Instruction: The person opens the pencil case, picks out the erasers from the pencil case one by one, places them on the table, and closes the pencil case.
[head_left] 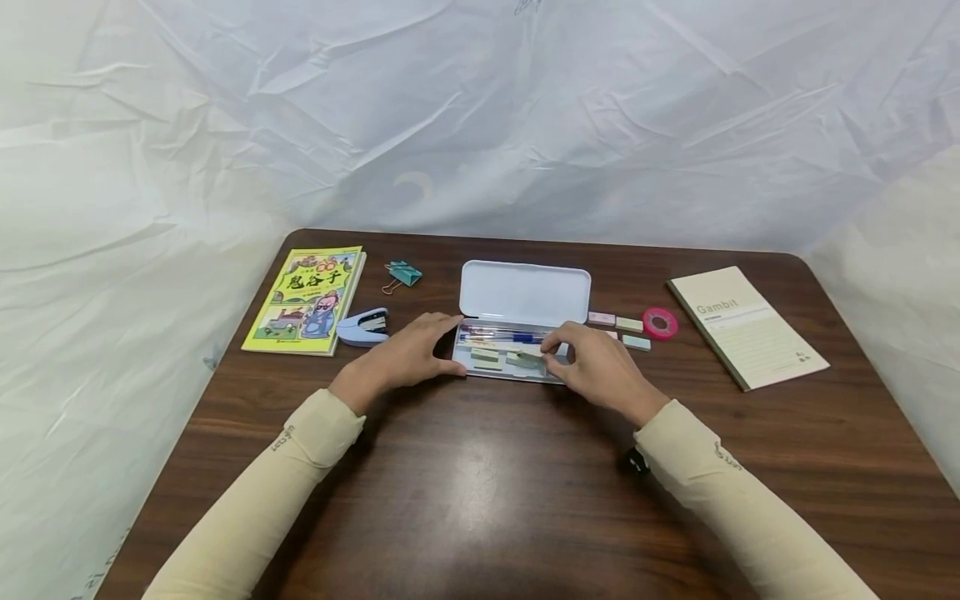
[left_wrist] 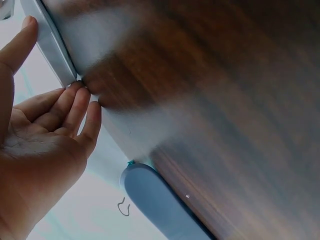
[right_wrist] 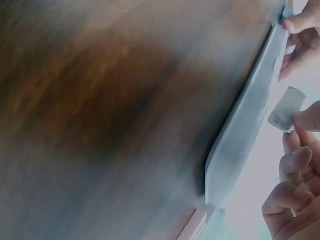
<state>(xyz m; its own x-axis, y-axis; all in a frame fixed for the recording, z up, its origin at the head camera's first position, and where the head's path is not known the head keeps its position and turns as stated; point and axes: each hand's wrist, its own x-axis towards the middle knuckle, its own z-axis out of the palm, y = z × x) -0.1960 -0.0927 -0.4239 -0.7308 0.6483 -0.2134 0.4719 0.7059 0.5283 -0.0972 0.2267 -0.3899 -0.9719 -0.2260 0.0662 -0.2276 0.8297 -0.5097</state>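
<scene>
An open white pencil case [head_left: 525, 293] lies mid-table, its lid tipped back. Several pens [head_left: 498, 337] lie along its rear part, and small pale green erasers [head_left: 484, 354] sit in its front part. My left hand [head_left: 408, 350] holds the case's left end between thumb and fingers, the thumb at the front corner. Over the front right part of the case, my right hand [head_left: 592, 367] pinches a small rectangular eraser [right_wrist: 287, 107] between thumb and fingertips. In the right wrist view that eraser appears grey, and the case interior is washed out.
Left of the case are a blue stapler [head_left: 363, 327], a teal binder clip [head_left: 404, 272] and a yellow book [head_left: 307, 300]. To its right are pastel erasers [head_left: 636, 342], a pink tape roll [head_left: 660, 323] and a cream notebook [head_left: 748, 327]. White sheeting hangs behind the table.
</scene>
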